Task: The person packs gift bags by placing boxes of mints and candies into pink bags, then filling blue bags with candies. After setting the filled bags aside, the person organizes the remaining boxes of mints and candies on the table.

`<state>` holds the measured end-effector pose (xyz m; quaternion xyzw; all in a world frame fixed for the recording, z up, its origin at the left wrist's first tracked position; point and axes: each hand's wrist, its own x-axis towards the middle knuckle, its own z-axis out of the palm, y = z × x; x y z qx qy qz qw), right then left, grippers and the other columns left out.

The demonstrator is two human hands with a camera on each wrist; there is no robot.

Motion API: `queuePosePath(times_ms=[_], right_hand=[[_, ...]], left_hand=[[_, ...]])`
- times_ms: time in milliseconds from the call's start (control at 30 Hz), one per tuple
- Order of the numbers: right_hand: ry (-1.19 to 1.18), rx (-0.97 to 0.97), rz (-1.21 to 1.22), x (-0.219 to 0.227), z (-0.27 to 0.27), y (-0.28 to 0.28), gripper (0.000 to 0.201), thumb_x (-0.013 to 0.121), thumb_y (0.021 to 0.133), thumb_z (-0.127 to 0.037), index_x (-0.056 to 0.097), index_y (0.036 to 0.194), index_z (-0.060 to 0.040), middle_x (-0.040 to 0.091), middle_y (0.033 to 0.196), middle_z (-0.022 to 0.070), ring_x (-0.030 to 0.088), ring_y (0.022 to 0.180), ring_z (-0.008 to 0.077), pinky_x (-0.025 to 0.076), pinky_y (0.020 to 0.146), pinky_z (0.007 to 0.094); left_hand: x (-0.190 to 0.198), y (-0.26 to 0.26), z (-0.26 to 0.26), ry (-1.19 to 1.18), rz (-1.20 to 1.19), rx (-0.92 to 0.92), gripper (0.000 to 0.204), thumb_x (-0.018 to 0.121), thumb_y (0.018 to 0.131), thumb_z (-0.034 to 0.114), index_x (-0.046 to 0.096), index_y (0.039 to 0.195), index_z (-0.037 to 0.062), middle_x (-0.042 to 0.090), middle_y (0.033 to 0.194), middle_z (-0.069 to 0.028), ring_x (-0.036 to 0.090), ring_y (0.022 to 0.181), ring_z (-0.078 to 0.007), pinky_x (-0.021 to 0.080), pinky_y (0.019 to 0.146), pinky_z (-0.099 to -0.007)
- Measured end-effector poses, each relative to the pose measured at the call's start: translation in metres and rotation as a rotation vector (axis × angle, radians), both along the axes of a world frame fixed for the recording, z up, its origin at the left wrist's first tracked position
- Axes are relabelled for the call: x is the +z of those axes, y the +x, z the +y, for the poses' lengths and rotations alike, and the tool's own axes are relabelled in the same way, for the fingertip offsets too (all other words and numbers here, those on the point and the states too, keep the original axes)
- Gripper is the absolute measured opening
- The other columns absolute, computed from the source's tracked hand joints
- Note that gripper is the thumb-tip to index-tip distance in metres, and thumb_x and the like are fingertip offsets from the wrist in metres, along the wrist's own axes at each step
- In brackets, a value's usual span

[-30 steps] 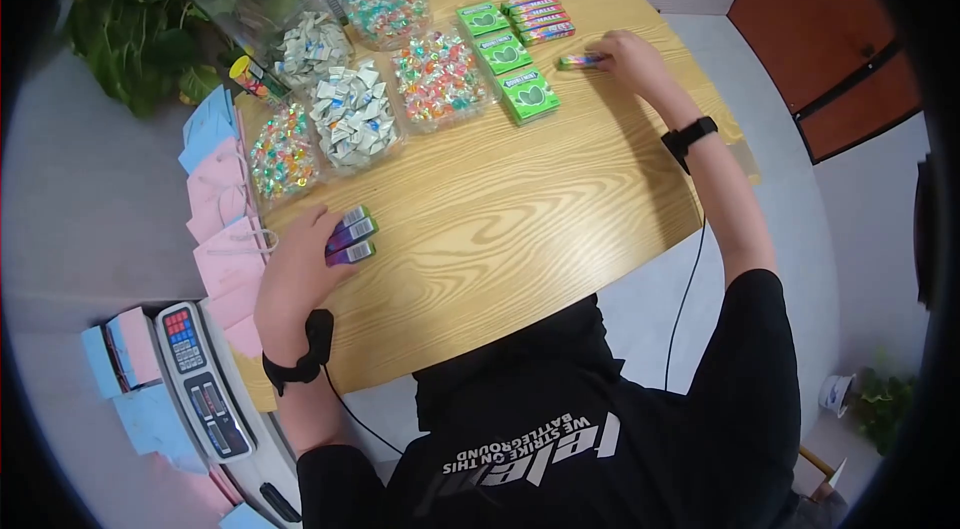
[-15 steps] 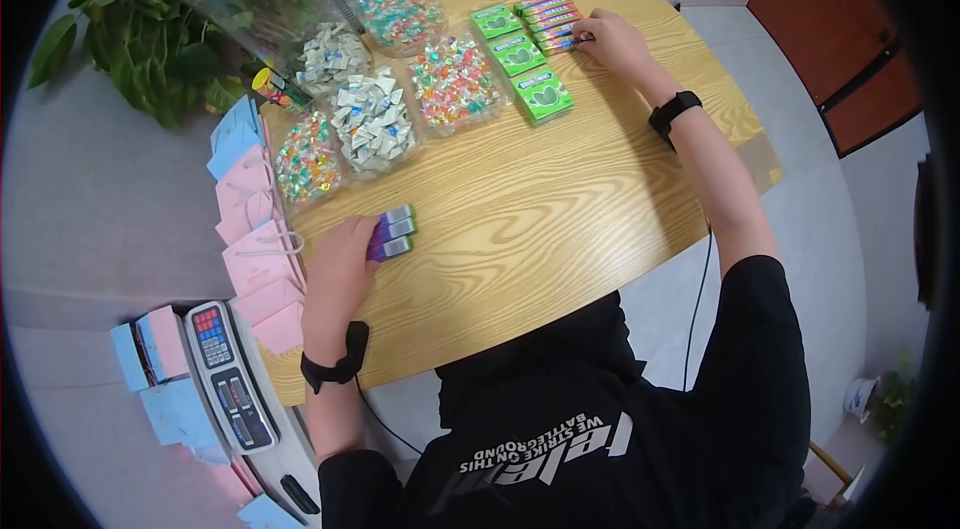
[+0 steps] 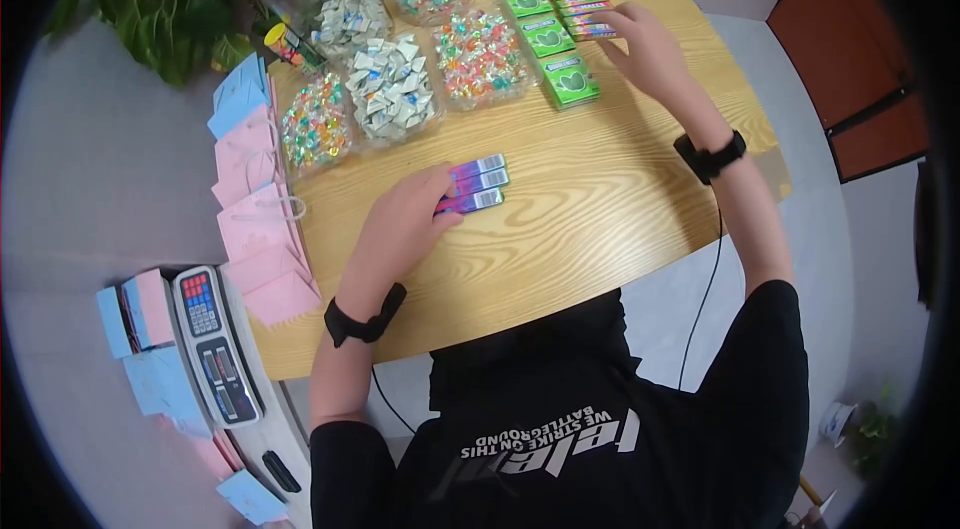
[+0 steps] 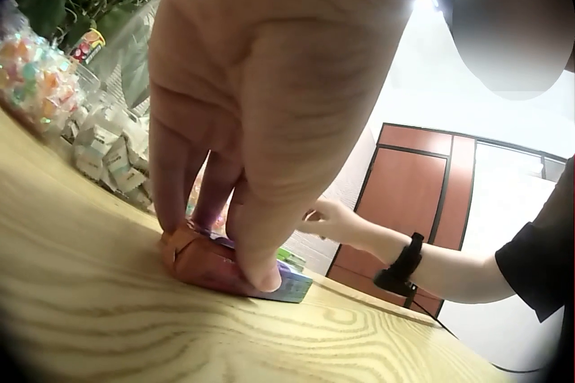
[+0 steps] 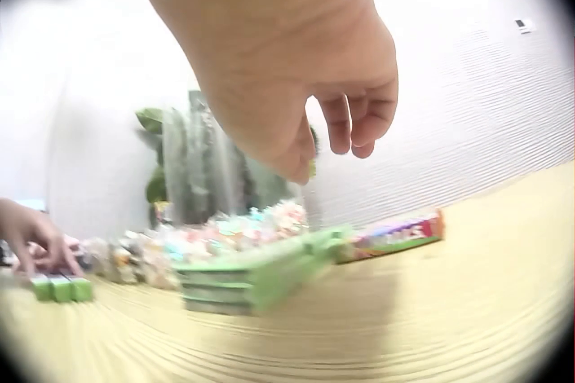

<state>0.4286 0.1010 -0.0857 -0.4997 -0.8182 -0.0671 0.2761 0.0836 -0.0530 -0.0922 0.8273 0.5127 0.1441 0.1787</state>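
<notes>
My left hand (image 3: pixel 402 227) grips a row of three purple-and-pink candy packs (image 3: pixel 478 183) between thumb and fingers, their barcode ends pointing right. In the left wrist view, thumb and fingertips press the sides of the packs (image 4: pixel 211 262), low at the wood surface. My right hand (image 3: pixel 648 57) is beside a row of colourful Halls candy packs (image 3: pixel 582 7) at the back right. Its fingers hang loosely curled with nothing between them, above the Halls pack (image 5: pixel 400 235) in the right wrist view. Three stacks of green Doublemint boxes (image 3: pixel 570 79) stand left of the Halls row.
Clear tubs of wrapped sweets (image 3: pixel 480 54) and white packets (image 3: pixel 392 94) stand along the table's (image 3: pixel 600 199) back left. A yellow-capped tube (image 3: pixel 285 41) is behind them. Pink paper bags (image 3: pixel 255 229) line the left edge, near a scale (image 3: pixel 215 344) on a side surface.
My right hand set a Halls pack at the near end of the row and let go, drawing back slightly. My left hand slid its packs rightward along the table.
</notes>
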Motion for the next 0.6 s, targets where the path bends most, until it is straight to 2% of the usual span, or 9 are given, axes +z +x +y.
queuePosePath(times_ms=[33, 100, 167, 267, 400, 467, 600], right_hand=[[-0.017, 0.084, 0.021, 0.008, -0.016, -0.011, 0.024, 0.067, 0.081, -0.018, 0.064, 0.105, -0.0149, 0.059, 0.099, 0.0071, 0.059, 0.095, 0.0279, 0.05, 0.079, 0.0403], [-0.193, 0.257, -0.007, 0.013, -0.045, -0.03, 0.029, 0.068, 0.081, -0.017, 0.064, 0.109, -0.0122, 0.061, 0.105, 0.0087, 0.059, 0.097, 0.0295, 0.05, 0.079, 0.0397], [-0.327, 0.409, -0.027, 0.019, -0.077, -0.053, 0.034, 0.071, 0.079, -0.019, 0.063, 0.111, -0.0136, 0.06, 0.105, 0.0093, 0.059, 0.098, 0.0294, 0.05, 0.08, 0.0393], [-0.453, 0.489, -0.079, 0.012, -0.099, -0.078, 0.041, 0.075, 0.074, -0.021, 0.062, 0.113, -0.0158, 0.06, 0.106, 0.0083, 0.058, 0.1, 0.0284, 0.05, 0.081, 0.039], [-0.401, 0.524, -0.09, -0.011, -0.104, -0.089, 0.046, 0.077, 0.071, -0.023, 0.061, 0.114, -0.0178, 0.059, 0.106, 0.0072, 0.057, 0.102, 0.0272, 0.05, 0.08, 0.0385], [-0.359, 0.514, -0.088, -0.013, -0.104, -0.092, 0.039, 0.076, 0.072, -0.021, 0.063, 0.109, -0.0159, 0.059, 0.107, 0.0068, 0.057, 0.102, 0.0268, 0.05, 0.08, 0.0379], [-0.285, 0.58, -0.086, -0.016, -0.104, -0.094, 0.031, 0.075, 0.072, -0.019, 0.065, 0.101, -0.0124, 0.059, 0.104, 0.0055, 0.056, 0.099, 0.0258, 0.051, 0.079, 0.0364]], left_hand=[[0.0, 0.003, 0.002, -0.003, -0.054, -0.009, 0.039, 0.072, 0.076, 0.015, 0.056, 0.11, 0.0044, 0.061, 0.112, -0.0133, 0.058, 0.1, -0.0331, 0.048, 0.084, -0.0401], [0.001, 0.009, 0.009, -0.004, -0.107, -0.018, 0.036, 0.072, 0.076, 0.015, 0.057, 0.107, 0.0031, 0.062, 0.112, -0.0146, 0.059, 0.097, -0.0339, 0.048, 0.083, -0.0396], [0.002, 0.017, 0.017, 0.016, -0.11, -0.139, 0.033, 0.07, 0.078, 0.015, 0.056, 0.103, 0.0009, 0.061, 0.113, -0.0157, 0.058, 0.097, -0.0348, 0.048, 0.084, -0.0395], [0.004, 0.028, 0.027, -0.014, -0.125, -0.168, 0.028, 0.068, 0.079, 0.014, 0.055, 0.1, 0.0002, 0.063, 0.107, -0.0164, 0.059, 0.094, -0.0349, 0.047, 0.081, -0.04], [0.009, 0.034, 0.038, -0.126, -0.126, -0.18, 0.024, 0.066, 0.079, 0.012, 0.056, 0.098, 0.0004, 0.063, 0.097, -0.0169, 0.059, 0.09, -0.0352, 0.047, 0.077, -0.0411], [0.004, 0.033, 0.043, -0.135, -0.191, -0.209, 0.017, 0.064, 0.079, 0.01, 0.058, 0.091, 0.0007, 0.061, 0.088, -0.0163, 0.058, 0.085, -0.0358, 0.046, 0.073, -0.0423], [-0.009, 0.024, 0.055, -0.077, -0.155, -0.145, 0.012, 0.063, 0.08, 0.01, 0.059, 0.086, 0.0003, 0.061, 0.086, -0.0148, 0.057, 0.083, -0.0356, 0.045, 0.073, -0.0421]])
